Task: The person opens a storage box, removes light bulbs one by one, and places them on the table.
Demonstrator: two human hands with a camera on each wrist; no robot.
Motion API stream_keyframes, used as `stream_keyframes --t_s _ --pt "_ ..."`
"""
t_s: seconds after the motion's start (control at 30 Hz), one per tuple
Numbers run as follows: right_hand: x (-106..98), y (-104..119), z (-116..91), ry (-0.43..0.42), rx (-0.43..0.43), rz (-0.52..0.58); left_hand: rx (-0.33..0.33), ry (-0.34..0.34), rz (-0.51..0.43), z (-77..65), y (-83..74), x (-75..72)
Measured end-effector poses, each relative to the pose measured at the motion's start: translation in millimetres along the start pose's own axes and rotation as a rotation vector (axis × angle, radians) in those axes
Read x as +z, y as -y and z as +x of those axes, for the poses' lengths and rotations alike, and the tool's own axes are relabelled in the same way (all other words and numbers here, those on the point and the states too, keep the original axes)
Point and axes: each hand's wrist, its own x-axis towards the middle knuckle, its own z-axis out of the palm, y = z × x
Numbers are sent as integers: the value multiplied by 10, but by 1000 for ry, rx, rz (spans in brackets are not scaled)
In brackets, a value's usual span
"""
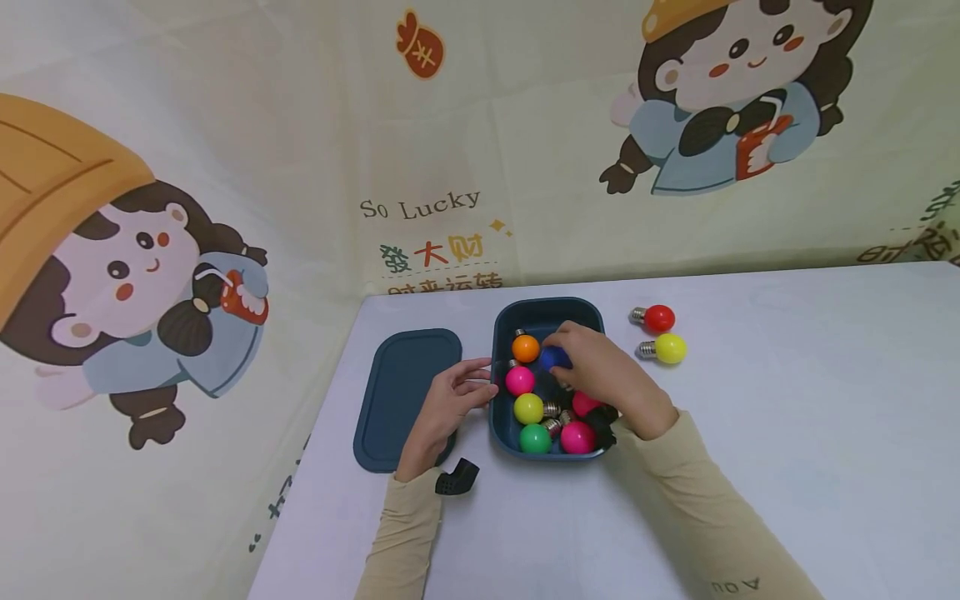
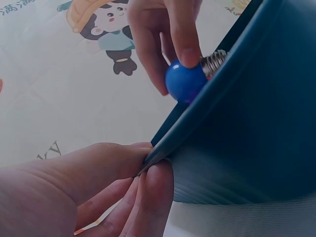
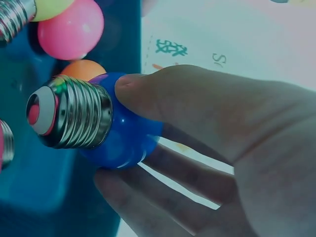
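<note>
My right hand (image 1: 600, 367) pinches a blue light bulb (image 3: 131, 123) by its round globe, over the dark blue bin (image 1: 546, 310). The bulb's silver screw base points away from the palm in the right wrist view. At the bin's left side, my left hand (image 1: 455, 398) grips the rim between thumb and fingers, as the left wrist view shows. Inside the bin lie an orange bulb (image 1: 526, 348), a pink bulb (image 1: 520, 381), a yellow bulb (image 1: 528, 408), a green bulb (image 1: 536, 439) and more pink ones (image 1: 577, 437), partly hidden by my right wrist.
A flat dark blue lid (image 1: 405, 392) lies left of the bin, partly under my left forearm. On the white table (image 1: 825, 417), right of the bin, are a red bulb (image 1: 659, 318) and a yellow bulb (image 1: 671, 348). A printed cloth (image 1: 315, 167) hangs behind.
</note>
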Motion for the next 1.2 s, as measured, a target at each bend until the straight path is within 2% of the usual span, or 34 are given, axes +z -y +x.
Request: stream_keyframes --t_s 0.6,0.87,1.2 --pt "-254 -64 -215 -73 23 19 5 -4 4 -7 29 15" --pt "-331 -112 -304 -115 -9 4 5 -9 11 -23 29 20" --pt "-412 -204 -405 -129 -26 -21 9 -6 12 -29 32 22"
